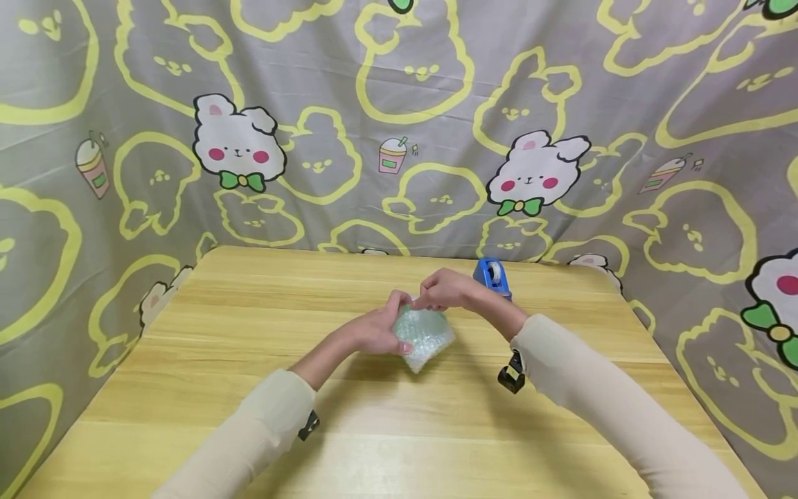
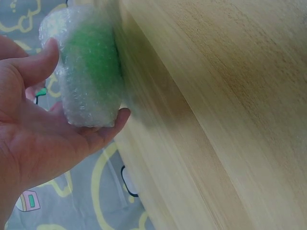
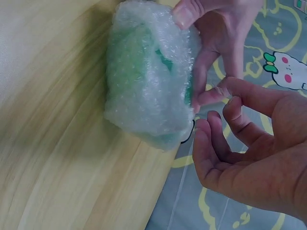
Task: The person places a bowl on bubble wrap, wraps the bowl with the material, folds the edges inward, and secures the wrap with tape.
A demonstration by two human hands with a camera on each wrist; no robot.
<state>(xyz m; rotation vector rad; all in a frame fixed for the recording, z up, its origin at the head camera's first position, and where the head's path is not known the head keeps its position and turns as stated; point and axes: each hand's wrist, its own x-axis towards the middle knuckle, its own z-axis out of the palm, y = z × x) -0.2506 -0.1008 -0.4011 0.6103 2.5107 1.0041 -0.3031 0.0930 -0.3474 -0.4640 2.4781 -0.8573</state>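
Observation:
A bubble-wrapped packet [image 1: 427, 335] with something green inside is held just over the table. My left hand [image 1: 378, 331] grips it from the left side, thumb on the near face; in the left wrist view the packet [image 2: 91, 67] lies between thumb and fingers. My right hand [image 1: 445, 290] is at the packet's far top edge. In the right wrist view this right hand [image 3: 259, 139] has bent fingers, with thumb and forefinger tips together beside a left fingertip, next to the packet [image 3: 148, 76]. Whether they pinch something thin and clear cannot be told.
A blue tape dispenser [image 1: 492, 276] with a roll stands at the table's back, right behind my right wrist. The wooden table [image 1: 262, 298] ends at a patterned grey curtain [image 1: 324, 173] behind and at both sides. Black clips [image 1: 512, 374] hang at my sleeves.

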